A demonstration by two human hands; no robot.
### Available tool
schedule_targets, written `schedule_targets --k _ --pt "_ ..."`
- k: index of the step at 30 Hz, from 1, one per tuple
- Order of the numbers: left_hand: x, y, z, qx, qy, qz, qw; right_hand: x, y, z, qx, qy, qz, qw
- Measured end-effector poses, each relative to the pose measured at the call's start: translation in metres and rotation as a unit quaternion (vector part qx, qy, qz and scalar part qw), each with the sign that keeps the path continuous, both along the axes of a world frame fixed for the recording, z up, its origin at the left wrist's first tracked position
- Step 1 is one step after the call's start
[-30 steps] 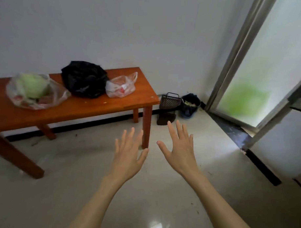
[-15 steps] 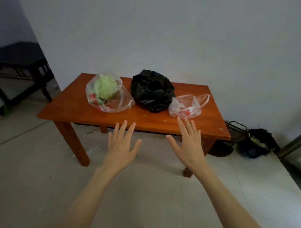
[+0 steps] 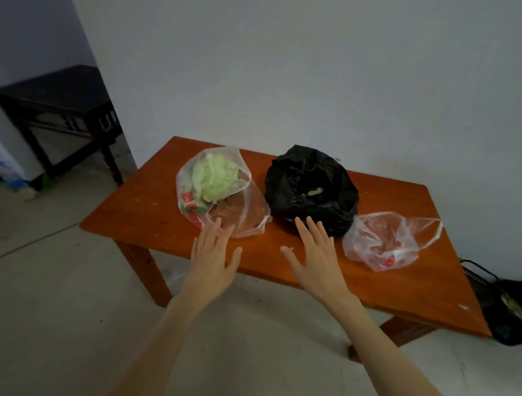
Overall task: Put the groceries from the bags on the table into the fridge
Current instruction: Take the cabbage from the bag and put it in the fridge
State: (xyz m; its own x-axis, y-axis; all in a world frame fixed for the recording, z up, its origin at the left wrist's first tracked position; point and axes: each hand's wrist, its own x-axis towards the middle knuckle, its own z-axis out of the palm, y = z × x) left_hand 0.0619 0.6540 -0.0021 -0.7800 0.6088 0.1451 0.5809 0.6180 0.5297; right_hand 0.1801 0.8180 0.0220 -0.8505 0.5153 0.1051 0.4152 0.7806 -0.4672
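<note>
Right now both hands are flat and spread, holding nothing. The left hand (image 3: 215,255) hangs over the near edge of the table (image 3: 147,211), fingertips just by the clear bag (image 3: 224,190) with the cabbage (image 3: 214,180) inside. The right hand (image 3: 318,256) is just in front of the black bag (image 3: 312,187) in the middle. A small bag (image 3: 385,239) lies on the right, also clear, with something reddish in it that I cannot make out. No fridge shows, so nothing has gone in yet.

All three bags are thin, soft plastic. They will sag and slip, so squeezing the sides is no good. The cabbage looks heavy and round and could roll out of its open mouth. Best to bunch the top of a bag, or hook the loop on the small bag's far right. The black bag hides what it holds, so lift it gently.
</note>
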Motion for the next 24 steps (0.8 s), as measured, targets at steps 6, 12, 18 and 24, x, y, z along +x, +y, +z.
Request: schedule_targets --k 6,12,18,24 --pt "-0.103 0.016 -0.022 -0.026 -0.015 -0.027 0.999 -0.098 0.015 -0.019 -0.038 0.002 -0.001 0.999" --pt "-0.220 0.029 -0.027 -0.095 -0.027 -0.087 0.991 -0.204 0.017 -0.038 -0.125 0.016 -0.044 0.991" --pt "-0.291 0.052 -0.032 -0.123 -0.050 -0.110 0.985 -0.278 0.048 -0.043 -0.200 0.038 -0.088 0.975" --pt "-0.332 0.101 -0.031 0.057 -0.156 -0.040 0.985 -0.323 0.062 -0.056 -0.205 0.022 -0.032 0.978"
